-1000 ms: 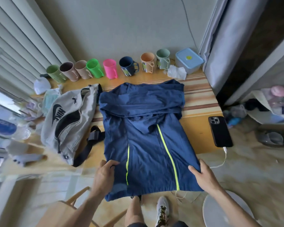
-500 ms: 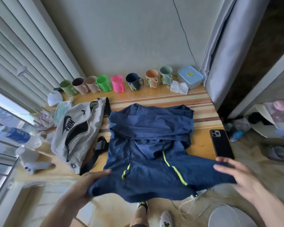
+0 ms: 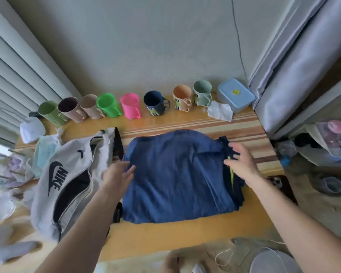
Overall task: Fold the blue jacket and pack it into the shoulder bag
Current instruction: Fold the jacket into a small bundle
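Observation:
The blue jacket lies folded into a thick rectangle in the middle of the wooden table; a strip of its yellow zip shows at the right edge. My left hand rests on the jacket's left edge, fingers spread. My right hand rests on its upper right edge, fingers apart, gripping nothing. The grey Nike shoulder bag lies just left of the jacket, its dark zip opening facing up.
A row of several coloured mugs lines the wall at the back, with a blue lidded box and a crumpled tissue at the right. A black phone lies behind my right forearm. Clutter sits at the table's left end.
The jacket's lower half, lifted by both hands, has been folded up over the top half. Both hands have let go and now rest at the folded jacket's sides.

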Available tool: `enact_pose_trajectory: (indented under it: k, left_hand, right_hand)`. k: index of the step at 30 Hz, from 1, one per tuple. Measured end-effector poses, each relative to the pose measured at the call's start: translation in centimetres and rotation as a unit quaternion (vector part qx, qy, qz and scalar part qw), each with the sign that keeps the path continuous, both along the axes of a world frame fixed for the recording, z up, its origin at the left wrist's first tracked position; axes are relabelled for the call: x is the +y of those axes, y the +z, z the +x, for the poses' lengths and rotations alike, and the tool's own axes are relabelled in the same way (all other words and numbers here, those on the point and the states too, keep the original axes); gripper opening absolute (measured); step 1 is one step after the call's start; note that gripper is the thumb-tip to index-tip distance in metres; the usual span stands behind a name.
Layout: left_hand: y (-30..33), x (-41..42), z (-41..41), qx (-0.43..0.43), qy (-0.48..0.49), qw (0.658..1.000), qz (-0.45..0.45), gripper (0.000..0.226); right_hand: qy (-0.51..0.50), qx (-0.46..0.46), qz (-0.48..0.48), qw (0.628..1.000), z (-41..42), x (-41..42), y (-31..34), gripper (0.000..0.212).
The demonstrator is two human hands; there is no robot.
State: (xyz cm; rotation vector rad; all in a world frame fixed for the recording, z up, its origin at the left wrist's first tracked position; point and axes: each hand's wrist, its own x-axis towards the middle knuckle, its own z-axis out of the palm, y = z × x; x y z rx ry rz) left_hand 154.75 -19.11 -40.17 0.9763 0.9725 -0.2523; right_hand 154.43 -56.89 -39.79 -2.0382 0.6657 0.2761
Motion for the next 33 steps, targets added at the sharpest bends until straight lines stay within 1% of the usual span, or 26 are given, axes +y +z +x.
enact_pose_trajectory:
  k: [1, 2, 3, 5, 6, 8, 10, 12, 14, 16, 18, 19, 20, 21, 22, 23, 24, 25, 26, 27, 28, 29, 30, 31, 32, 33]
  left_hand:
    - [-1.1, 0.0, 0.5, -0.005, -0.065, 0.993, 0.102, 0.068]
    - [-2.0, -0.1, 0.8, -0.011, -0.138, 0.969, 0.206, 0.071]
    - [-2.8, -0.1, 1.0, -0.013, -0.214, 0.930, 0.298, 0.069]
    - [-4.3, -0.4, 1.0, -0.008, -0.361, 0.830, 0.425, 0.057]
    - [-5.3, -0.3, 1.1, -0.004, -0.404, 0.797, 0.449, 0.051]
    - [-6.2, -0.9, 1.5, 0.003, -0.432, 0.783, 0.448, 0.046]
    - [-6.5, -1.5, 1.5, -0.007, -0.432, 0.767, 0.474, 0.047]
    - [-6.9, -1.7, 1.2, -0.038, -0.432, 0.743, 0.510, 0.052]
    - [-7.1, -1.7, 0.7, -0.063, -0.472, 0.717, 0.509, 0.060]
    - [-7.7, -1.6, 0.2, -0.080, -0.523, 0.687, 0.498, 0.068]
    - [-8.5, -1.2, 0.3, -0.084, -0.549, 0.661, 0.504, 0.071]
    - [-8.7, -1.1, 0.5, -0.078, -0.557, 0.653, 0.508, 0.071]
    - [-9.0, -1.0, 0.6, -0.069, -0.565, 0.646, 0.509, 0.071]
    - [-9.2, -1.2, 0.6, -0.061, -0.572, 0.637, 0.514, 0.071]
    - [-9.3, -1.4, 0.4, -0.057, -0.570, 0.625, 0.530, 0.070]
    - [-9.2, -1.9, 0.1, -0.061, -0.558, 0.606, 0.564, 0.069]
    - [-8.9, -2.5, -0.3, -0.070, -0.534, 0.584, 0.607, 0.068]
    - [-8.2, -3.4, -0.8, -0.087, -0.502, 0.570, 0.645, 0.066]
    - [-7.4, -4.5, -1.4, -0.123, -0.477, 0.554, 0.671, 0.063]
    - [-6.7, -5.6, -2.0, -0.172, -0.474, 0.528, 0.683, 0.061]
    - [-6.4, -6.7, -2.6, -0.213, -0.496, 0.492, 0.682, 0.060]
    - [-6.6, -7.6, -3.2, -0.236, -0.533, 0.449, 0.678, 0.060]
    - [-7.6, -8.0, -3.6, -0.235, -0.566, 0.410, 0.676, 0.060]
    - [-8.9, -8.0, -3.8, -0.208, -0.586, 0.393, 0.678, 0.060]
    - [-10.0, -7.7, -4.0, -0.166, -0.594, 0.401, 0.678, 0.061]
    - [-10.7, -7.4, -4.1, -0.126, -0.593, 0.420, 0.675, 0.062]
  right_hand:
    - [0.056, 0.040, -0.086, 0.994, -0.2, 0.5, -1.3, 0.074]
    - [0.088, 0.071, -0.146, 0.983, -0.2, 0.7, -2.8, 0.083]
    - [0.097, 0.099, -0.176, 0.975, -0.3, 0.8, -3.8, 0.088]
    - [0.085, 0.123, -0.190, 0.970, -0.5, 0.9, -5.0, 0.088]
    - [0.068, 0.118, -0.191, 0.972, -0.6, 1.1, -5.4, 0.085]
    - [0.041, 0.095, -0.198, 0.975, -1.4, 1.7, -5.6, 0.081]
    - [0.064, 0.089, -0.228, 0.967, -3.0, 2.4, -5.6, 0.074]
    - [0.103, 0.116, -0.253, 0.955, -4.7, 2.4, -6.3, 0.058]
    - [0.091, 0.124, -0.246, 0.957, -5.9, 1.2, -7.2, 0.033]
    - [0.013, 0.122, -0.176, 0.977, -6.3, -0.5, -7.6, 0.021]
    - [-0.101, 0.134, -0.059, 0.984, -5.9, -2.2, -7.2, 0.013]
    - [-0.154, 0.141, -0.006, 0.978, -5.8, -2.8, -6.8, 0.013]
    - [-0.193, 0.153, 0.020, 0.969, -5.8, -3.3, -6.6, 0.017]
    - [-0.205, 0.167, 0.021, 0.964, -5.9, -3.8, -6.3, 0.024]
    - [-0.183, 0.176, -0.028, 0.967, -6.0, -3.9, -6.0, 0.030]
    - [-0.140, 0.171, -0.119, 0.968, -5.9, -3.7, -5.7, 0.035]
    - [-0.088, 0.127, -0.213, 0.965, -5.9, -3.3, -5.8, 0.040]
    - [-0.024, 0.037, -0.286, 0.957, -5.8, -2.2, -5.7, 0.043]
    - [0.051, -0.062, -0.321, 0.944, -5.5, -0.7, -5.6, 0.045]
    - [0.127, -0.133, -0.331, 0.926, -4.9, 1.0, -5.6, 0.048]
    - [0.203, -0.163, -0.330, 0.907, -4.0, 2.7, -5.9, 0.052]
    - [0.267, -0.159, -0.337, 0.888, -3.0, 4.0, -6.6, 0.056]
    - [0.316, -0.139, -0.345, 0.873, -2.0, 5.0, -7.6, 0.061]
    - [0.352, -0.111, -0.353, 0.860, -1.0, 5.6, -8.9, 0.065]
    - [0.377, -0.082, -0.360, 0.850, -0.2, 5.9, -10.4, 0.068]
    - [0.391, -0.059, -0.365, 0.843, 0.5, 6.0, -11.8, 0.070]
